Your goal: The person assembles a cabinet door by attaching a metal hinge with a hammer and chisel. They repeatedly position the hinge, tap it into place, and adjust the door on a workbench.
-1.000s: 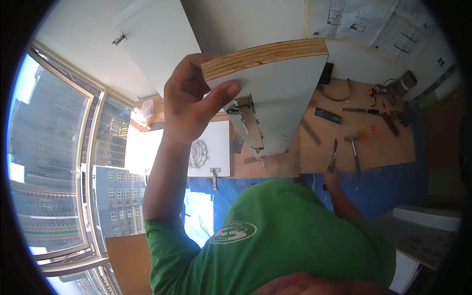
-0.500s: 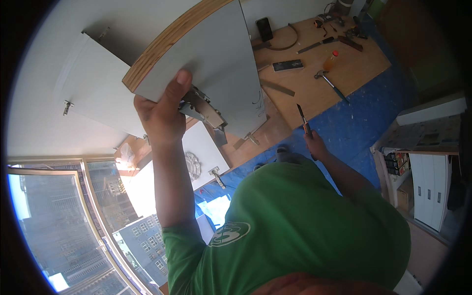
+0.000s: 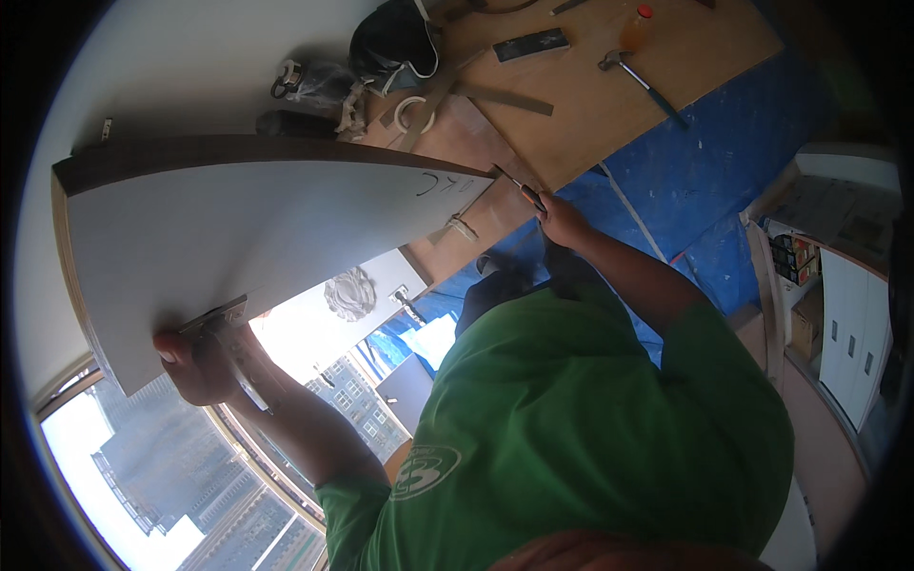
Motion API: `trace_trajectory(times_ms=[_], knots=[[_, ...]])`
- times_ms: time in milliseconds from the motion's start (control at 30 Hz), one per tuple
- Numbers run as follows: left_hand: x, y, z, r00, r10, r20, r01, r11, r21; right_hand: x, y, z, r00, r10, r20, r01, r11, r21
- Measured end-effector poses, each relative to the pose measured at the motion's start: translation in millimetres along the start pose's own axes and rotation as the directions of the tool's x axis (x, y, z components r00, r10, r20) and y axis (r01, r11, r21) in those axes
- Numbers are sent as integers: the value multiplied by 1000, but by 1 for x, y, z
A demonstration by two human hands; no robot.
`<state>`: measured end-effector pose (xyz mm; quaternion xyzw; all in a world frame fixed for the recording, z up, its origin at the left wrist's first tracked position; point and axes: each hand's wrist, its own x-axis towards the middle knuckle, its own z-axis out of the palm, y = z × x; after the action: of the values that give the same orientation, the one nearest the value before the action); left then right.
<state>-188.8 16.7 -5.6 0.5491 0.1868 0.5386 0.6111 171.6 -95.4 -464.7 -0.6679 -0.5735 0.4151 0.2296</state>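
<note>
A grey-white door panel [image 3: 276, 224] with a brown edge stretches across the left side, tilted. My left hand [image 3: 205, 366] grips its lower left edge, beside a metal hinge [image 3: 224, 314] fixed to the face. Another hinge [image 3: 462, 226] sits near the panel's right end, close to dark pen marks. In my right hand [image 3: 564, 221] is a narrow-bladed tool [image 3: 528, 193] with an orange and black handle. Its tip is at the panel's right end; whether it touches cannot be told.
Behind the panel, a wooden bench top [image 3: 666, 29] carries a hammer [image 3: 643, 88], a bottle [image 3: 636, 33], a black block [image 3: 530, 46], a tape roll [image 3: 414, 114] and a black bag [image 3: 392, 48]. Blue sheeting [image 3: 705, 171] covers the floor. A white cabinet [image 3: 845, 324] stands right, windows [image 3: 162, 466] left.
The panel has swung down and left with my left hand, and lies more lengthwise across the view. My right hand has moved left and up, bringing the tool to the panel's right end.
</note>
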Motion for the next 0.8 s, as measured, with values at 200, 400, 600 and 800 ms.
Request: trace_trajectory(times_ms=[200, 400, 600, 800], knots=[[0, -2, 28, 993, 67, -94, -64, 997, 39, 1, 0, 9, 999, 40, 33, -40, 999, 13], [8, -11, 45, 996, 92, 3, -92, 993, 77, -1, 3, 23, 1000, -4, -29, 3, 1000, -12], [13, -11, 42, 998, 66, 5, -66, 994, 85, 5, 8, 39, 981, -96, -168, 98, 995, 1], [22, -14, 45, 997, 69, -24, -66, 990, 123, 10, 10, 42, 994, -7, -111, 16, 997, 78]])
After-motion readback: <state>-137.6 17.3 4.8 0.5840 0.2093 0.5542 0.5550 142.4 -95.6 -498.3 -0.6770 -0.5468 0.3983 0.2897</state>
